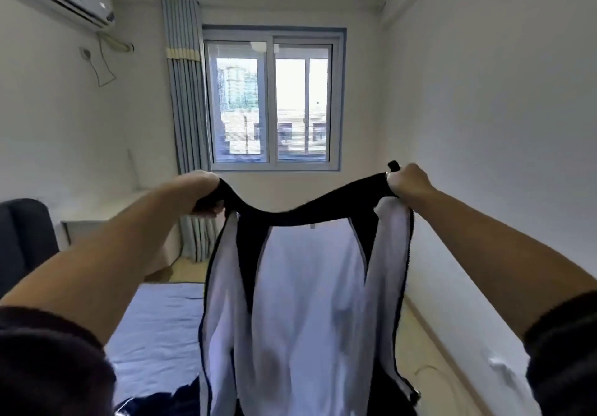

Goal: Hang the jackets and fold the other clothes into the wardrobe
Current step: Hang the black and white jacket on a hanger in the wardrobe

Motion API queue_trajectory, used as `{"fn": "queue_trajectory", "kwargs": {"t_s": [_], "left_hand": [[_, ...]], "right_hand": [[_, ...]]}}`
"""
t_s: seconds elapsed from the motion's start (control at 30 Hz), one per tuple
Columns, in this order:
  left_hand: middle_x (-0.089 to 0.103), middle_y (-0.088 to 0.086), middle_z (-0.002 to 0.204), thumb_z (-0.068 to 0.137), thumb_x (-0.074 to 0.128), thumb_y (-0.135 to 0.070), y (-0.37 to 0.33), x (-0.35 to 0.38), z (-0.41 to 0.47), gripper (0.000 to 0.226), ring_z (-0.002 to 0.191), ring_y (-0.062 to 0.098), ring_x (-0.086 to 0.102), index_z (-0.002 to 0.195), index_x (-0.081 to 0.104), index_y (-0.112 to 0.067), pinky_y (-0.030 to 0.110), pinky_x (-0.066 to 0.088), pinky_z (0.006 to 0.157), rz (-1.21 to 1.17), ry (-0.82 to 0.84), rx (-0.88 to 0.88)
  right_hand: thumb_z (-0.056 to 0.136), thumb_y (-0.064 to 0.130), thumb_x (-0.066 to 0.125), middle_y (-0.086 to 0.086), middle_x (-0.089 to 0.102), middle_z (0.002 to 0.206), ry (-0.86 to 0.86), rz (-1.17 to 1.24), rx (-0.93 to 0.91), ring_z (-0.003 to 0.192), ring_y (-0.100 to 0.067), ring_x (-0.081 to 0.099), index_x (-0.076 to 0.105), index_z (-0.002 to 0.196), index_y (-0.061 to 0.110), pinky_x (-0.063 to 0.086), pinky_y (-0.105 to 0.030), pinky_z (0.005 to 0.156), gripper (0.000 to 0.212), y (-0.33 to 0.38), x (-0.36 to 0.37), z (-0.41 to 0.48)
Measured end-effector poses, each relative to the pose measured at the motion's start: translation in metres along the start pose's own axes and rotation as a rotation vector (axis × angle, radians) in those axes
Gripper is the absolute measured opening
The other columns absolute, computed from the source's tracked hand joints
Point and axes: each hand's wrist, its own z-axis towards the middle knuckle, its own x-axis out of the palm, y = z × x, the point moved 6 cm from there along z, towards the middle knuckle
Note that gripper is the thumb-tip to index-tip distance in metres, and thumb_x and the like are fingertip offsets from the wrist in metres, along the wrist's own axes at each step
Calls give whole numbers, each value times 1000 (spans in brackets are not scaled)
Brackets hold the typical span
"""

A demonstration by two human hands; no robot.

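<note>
Both the left hand (206,191) and right hand (407,181) are clamped on the shoulders of a jacket (307,302) held open above the bed (155,335), not yet hung, with dark clothes (181,399) still unfolded and no wardrobe in view.

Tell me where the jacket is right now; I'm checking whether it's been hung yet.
The jacket hangs open in mid-air at the centre of the head view, held at its shoulders by the left hand and right hand, above the bed, before the window.
</note>
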Motion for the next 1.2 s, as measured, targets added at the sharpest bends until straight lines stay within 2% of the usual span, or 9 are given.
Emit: {"fn": "queue_trajectory", "kwargs": {"t_s": [0.17, 0.3, 0.5, 0.6, 0.67, 0.77, 0.87, 0.97, 1.2], "left_hand": [[66, 6, 54, 96, 33, -11, -33, 14, -40, 38, 47, 18, 66, 71, 63, -6, 23, 54, 46, -667, 139, 109], [73, 9, 72, 96, 28, -13, -82, 4, -61, 40, 68, 23, 72, 83, 66, -7, 27, 58, 58, -918, 169, 355], [74, 13, 83, 99, 26, -17, -86, 38, 1, 41, 83, 27, 72, 96, 64, -3, 32, 59, 71, -792, 109, 273], [70, 6, 84, 104, 28, -25, -36, 103, 78, 40, 75, 22, 66, 101, 63, -6, 24, 54, 56, -664, 84, 57], [63, 6, 112, 105, 29, -32, 14, 152, 121, 40, 93, 26, 64, 130, 53, -12, 27, 53, 73, -499, 119, -49], [33, 3, 150, 102, 35, -36, 118, 223, 152, 54, 132, 26, 42, 152, 16, -24, 39, 43, 93, -202, 253, -134], [49, 6, 132, 100, 40, -30, 272, 285, 108, 40, 104, 21, 57, 138, 37, -17, 37, 45, 81, -26, 376, -382], [61, 9, 102, 98, 41, -19, 436, 335, 13, 14, 76, 20, 58, 98, 54, -12, 27, 39, 62, 10, 478, -678], [55, 8, 65, 93, 48, -4, 660, 436, -166, 16, 44, 15, 42, 81, 57, -8, 15, 23, 43, -182, 474, -1250]], "right_hand": [[94, -2, 29, -11, 58, 68, 260, 1101, 168, 58, -20, 59, 50, 80, 1, 50, -22, 46, 26, 22, -10, -8], [95, -3, 36, -6, 67, 61, 254, 1329, -17, 56, -15, 67, 57, 83, 7, 54, -22, 53, 26, 65, -47, -7], [89, -3, 56, -10, 58, 75, 169, 1102, 42, 60, -17, 64, 56, 78, 4, 56, -28, 53, 13, 55, -5, 29], [86, -3, 62, -9, 58, 85, 131, 859, 135, 78, -23, 65, 56, 91, 4, 58, -31, 59, 10, 2, 74, 56], [87, -2, 61, -7, 60, 106, 264, 674, 149, 104, -26, 62, 54, 120, 9, 56, -36, 83, 35, -36, 140, 59], [92, 5, 58, 0, 47, 139, 561, 528, 240, 122, -15, 49, 13, 152, 24, 43, -38, 103, 78, -117, 235, 32], [96, 5, 51, -4, 47, 143, 725, 333, 459, 107, -19, 59, 19, 151, 17, 48, -34, 77, 65, -247, 315, -61], [93, -2, 46, -12, 57, 132, 826, 175, 757, 61, -11, 58, 37, 141, 4, 39, -17, 49, 50, -394, 367, -201], [89, 9, 60, -5, 71, 94, 911, 64, 1223, 69, -12, 62, 63, 102, 13, 43, -24, 58, 14, -582, 424, -440]]}}
